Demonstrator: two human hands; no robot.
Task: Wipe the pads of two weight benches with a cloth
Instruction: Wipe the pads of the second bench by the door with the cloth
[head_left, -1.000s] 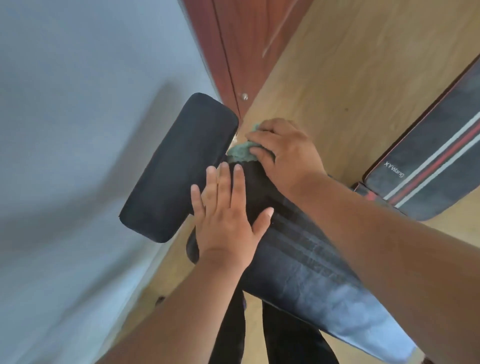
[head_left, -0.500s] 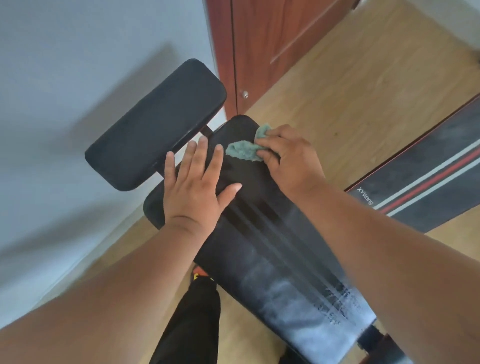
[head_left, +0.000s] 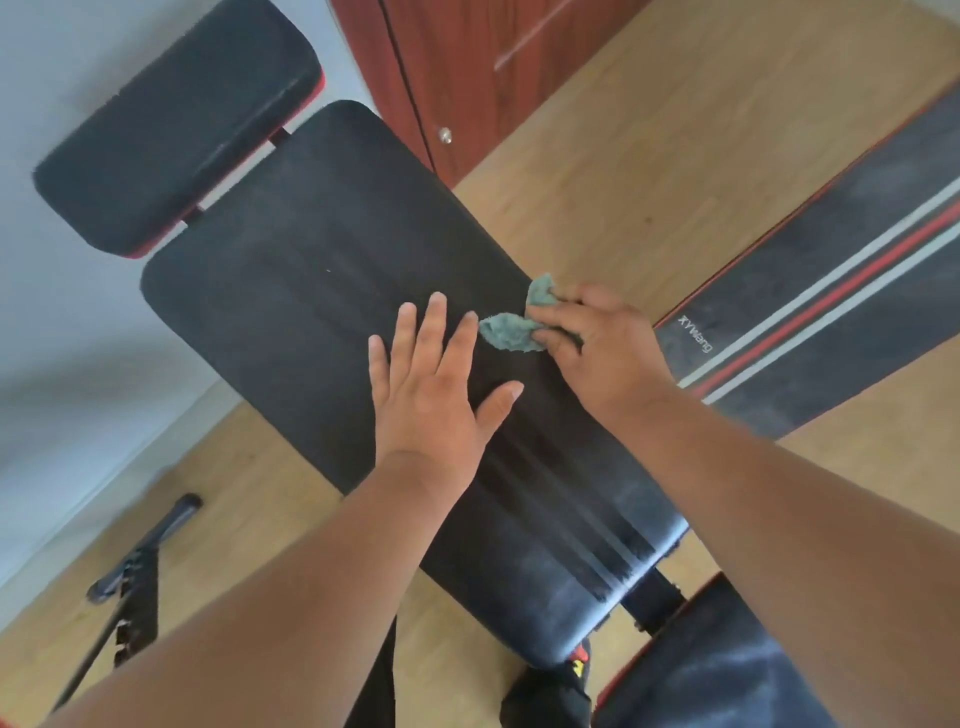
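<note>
Right hand (head_left: 597, 353), gripping the green cloth (head_left: 511, 332), has drawn back down the backrest pad (head_left: 311, 270); open left hand (head_left: 431, 395) braces; wiping continues.

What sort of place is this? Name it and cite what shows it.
Probably a home workout room. A padded weight bench and a second striped bench pad stand on a wooden floor, beside a wooden cabinet door, which is household furniture.

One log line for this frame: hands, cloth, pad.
left hand: flat on long black bench pad | right hand: pinching crumpled teal cloth against pad | second striped bench pad: untouched
</note>
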